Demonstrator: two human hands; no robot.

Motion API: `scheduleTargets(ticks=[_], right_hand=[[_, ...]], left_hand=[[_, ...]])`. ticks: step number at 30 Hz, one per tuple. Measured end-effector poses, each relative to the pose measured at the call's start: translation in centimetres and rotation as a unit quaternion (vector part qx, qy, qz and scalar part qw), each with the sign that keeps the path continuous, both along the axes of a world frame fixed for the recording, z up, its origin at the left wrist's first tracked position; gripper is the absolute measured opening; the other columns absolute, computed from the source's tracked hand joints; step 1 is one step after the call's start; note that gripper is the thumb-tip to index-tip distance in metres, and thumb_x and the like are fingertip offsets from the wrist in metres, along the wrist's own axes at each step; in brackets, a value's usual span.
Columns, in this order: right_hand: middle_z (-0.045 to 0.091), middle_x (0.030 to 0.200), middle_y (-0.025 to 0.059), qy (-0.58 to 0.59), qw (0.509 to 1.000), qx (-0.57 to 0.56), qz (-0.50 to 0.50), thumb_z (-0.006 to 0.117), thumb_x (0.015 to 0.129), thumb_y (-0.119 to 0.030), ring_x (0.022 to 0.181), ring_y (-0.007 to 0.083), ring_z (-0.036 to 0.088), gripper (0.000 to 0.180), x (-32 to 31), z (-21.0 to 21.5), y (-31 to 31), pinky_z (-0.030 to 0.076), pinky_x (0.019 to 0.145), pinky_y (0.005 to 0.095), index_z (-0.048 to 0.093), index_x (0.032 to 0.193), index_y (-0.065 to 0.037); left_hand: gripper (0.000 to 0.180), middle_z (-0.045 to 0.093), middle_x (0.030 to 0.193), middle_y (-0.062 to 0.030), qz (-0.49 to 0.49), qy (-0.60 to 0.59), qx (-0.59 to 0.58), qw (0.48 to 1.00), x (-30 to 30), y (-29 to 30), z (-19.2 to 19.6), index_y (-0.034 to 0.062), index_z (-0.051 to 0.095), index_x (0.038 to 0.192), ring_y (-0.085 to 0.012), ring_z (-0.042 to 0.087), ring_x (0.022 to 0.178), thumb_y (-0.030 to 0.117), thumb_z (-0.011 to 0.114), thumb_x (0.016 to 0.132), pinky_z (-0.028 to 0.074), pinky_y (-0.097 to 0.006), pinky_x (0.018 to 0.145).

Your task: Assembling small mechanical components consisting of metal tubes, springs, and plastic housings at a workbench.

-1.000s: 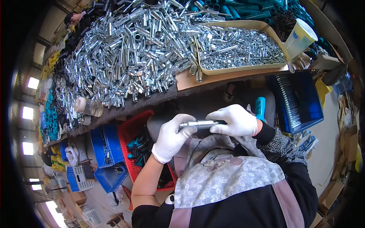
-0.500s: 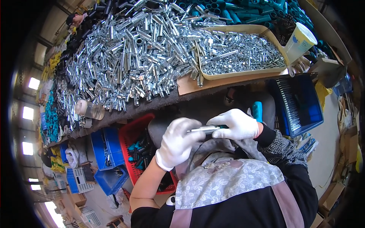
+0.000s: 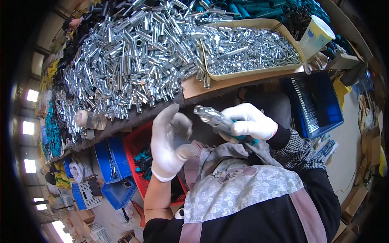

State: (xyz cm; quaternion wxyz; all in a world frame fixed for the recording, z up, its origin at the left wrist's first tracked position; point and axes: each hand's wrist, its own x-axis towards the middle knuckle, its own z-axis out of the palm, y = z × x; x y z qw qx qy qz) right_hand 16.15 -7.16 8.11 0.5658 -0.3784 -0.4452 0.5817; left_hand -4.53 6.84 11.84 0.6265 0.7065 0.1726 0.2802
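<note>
Handling of a single metal piece, as seen from within the room; the clock face is centred on that piece, with twelve o'clock toward the far side of the counter (image 3: 117, 124). The gloved right hand (image 3: 253, 121), at about three o'clock, grasps a silver-and-teal tubular assembly (image 3: 212, 116), its thumb pressed against the near side; the assembly is held in the air on the worker's side of the counter. Its exposed silver end slants toward ten o'clock, and teal shows below the grip toward four. The gloved left hand (image 3: 168, 143), at eight o'clock, is released: fingers raised and loosely curled, thumb apart, nothing visible in it, near the assembly but not touching. At ten lies a heap of silver tubular parts (image 3: 129, 60); at one, a shallow cream tray (image 3: 251, 75) of small metal pieces. The step in hand is judged to be a one-handed hold. Further two-handed work would call for the left hand to meet the silver end squarely, the right gripping firmly, since smooth metal could slip against glove fabric.
</note>
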Motion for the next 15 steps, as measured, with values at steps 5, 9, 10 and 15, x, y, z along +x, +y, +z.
scheduleTargets(ticks=[5, 9, 10, 15], right_hand=[[0.069, 0.088, 0.0167, -0.298, 0.947, 0.109, -0.050, 0.067, 0.093, -0.035, 0.080, 0.0267, 0.070, 0.041, -0.3, 0.4, 1.4, 0.053, 0.073, 0.0373, 0.067, 0.112, 0.002], [0.069, 0.084, 0.0106, -0.173, 0.982, -0.002, 0.076, 0.066, 0.095, -0.040, 0.078, 0.0195, 0.067, 0.046, 1.0, 0.8, 1.1, 0.052, 0.071, 0.0338, 0.067, 0.114, 0.002], [0.068, 0.083, 0.0080, -0.135, 0.983, -0.038, 0.115, 0.066, 0.095, -0.041, 0.077, 0.0163, 0.065, 0.048, 1.3, 0.9, 1.0, 0.052, 0.070, 0.0324, 0.067, 0.115, 0.002], [0.065, 0.091, 0.0074, 0.027, 0.997, 0.065, -0.031, 0.067, 0.094, -0.047, 0.078, 0.0127, 0.059, 0.051, 0.1, 0.0, 1.6, 0.048, 0.070, 0.0276, 0.065, 0.106, 0.002]], left_hand=[[0.037, 0.070, 0.081, -0.0073, 0.038, 0.091, 0.260, 0.961, -0.2, 0.6, 2.6, 0.0032, 0.064, 0.100, -0.0152, 0.068, 0.069, 0.026, 0.086, 0.080, 0.052, -0.027, 0.065], [0.018, 0.068, 0.077, -0.0070, -0.130, 0.024, 0.381, 0.915, 0.8, 2.2, 3.6, 0.0057, 0.067, 0.091, -0.0241, 0.067, 0.066, 0.009, 0.078, 0.077, 0.052, -0.033, 0.061], [0.019, 0.068, 0.079, -0.0065, -0.175, 0.008, 0.412, 0.894, 1.2, 2.9, 3.5, 0.0057, 0.067, 0.091, -0.0246, 0.067, 0.068, 0.010, 0.077, 0.075, 0.052, -0.035, 0.062], [0.075, 0.060, 0.119, -0.0193, -0.080, -0.088, 0.105, 0.987, 2.0, 2.8, -0.8, -0.0006, 0.049, 0.130, -0.0276, 0.061, 0.109, 0.041, 0.081, 0.076, 0.048, -0.039, 0.094]])
